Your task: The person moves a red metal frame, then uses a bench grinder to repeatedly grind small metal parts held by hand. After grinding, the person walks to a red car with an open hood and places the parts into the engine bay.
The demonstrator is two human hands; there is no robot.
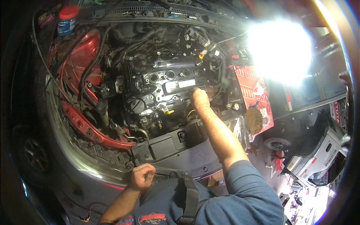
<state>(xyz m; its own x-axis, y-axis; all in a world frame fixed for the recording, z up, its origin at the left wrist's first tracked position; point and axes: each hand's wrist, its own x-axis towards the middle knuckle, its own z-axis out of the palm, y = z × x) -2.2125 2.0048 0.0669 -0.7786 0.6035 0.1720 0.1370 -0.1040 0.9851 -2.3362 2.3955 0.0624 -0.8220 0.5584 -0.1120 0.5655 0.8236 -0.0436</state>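
An engine (172, 80) with a dark valve cover lies under the raised hood, with several round holes along its top and a white label (186, 83) on it. My right arm stretches across the front panel, and my right hand (200, 99) is closed at the cover's front edge, just below the label. Its fingertips are hidden, so what they hold cannot be made out. A yellow dipstick handle (170, 112) sticks up left of that hand. Low and close to my body, my left hand (142, 176) is curled shut near the car's front edge, with nothing visible in it.
A black radiator cover (168, 144) runs between me and the engine. A red-lidded blue tub (67, 21) stands at the far left. At right lie a red mat (249, 88) and a brown cloth or glove (254, 120). A bright lamp (281, 50) glares beyond.
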